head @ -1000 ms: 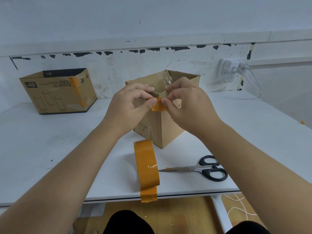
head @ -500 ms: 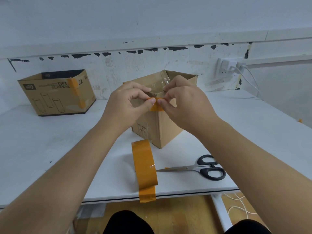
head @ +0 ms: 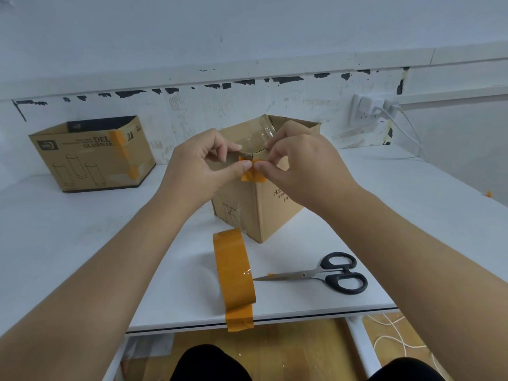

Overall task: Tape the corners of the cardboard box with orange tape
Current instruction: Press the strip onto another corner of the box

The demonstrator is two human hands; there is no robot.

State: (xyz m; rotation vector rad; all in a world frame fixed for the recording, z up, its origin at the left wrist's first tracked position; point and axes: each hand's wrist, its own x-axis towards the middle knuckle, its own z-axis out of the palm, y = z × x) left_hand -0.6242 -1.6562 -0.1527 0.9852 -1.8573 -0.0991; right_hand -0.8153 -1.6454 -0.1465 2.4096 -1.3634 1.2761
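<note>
from the head camera: the cardboard box (head: 261, 199) stands open-topped on the white table (head: 82, 237), one vertical corner turned toward the person, likely so that edge is easy to reach. both hands meet at the top of that near corner. the left hand (head: 198, 171) curls in, thumb tip pressing a small orange tape piece (head: 251, 176) against the box's left face; the right hand (head: 299, 166) mirrors it, thumb pressing on the right face, other fingers bent over the rim. so the tape piece straddles the corner, its lower part showing just below the two thumb tips, its top edge near the rim between them. looks like a smoothing-down step, wrapping the piece around the edge so it grips both faces. in front of the box, nearer the person, the orange tape roll (head: 235, 270) stands on edge, its loose end hanging over the table's front lip, handy for the next cut. scissors (head: 330, 273) lie just to the right of the roll, blades pointing at it. far left of the box, by the wall, sits a second box (head: 90, 158) with an orange strip down its corner.
</note>
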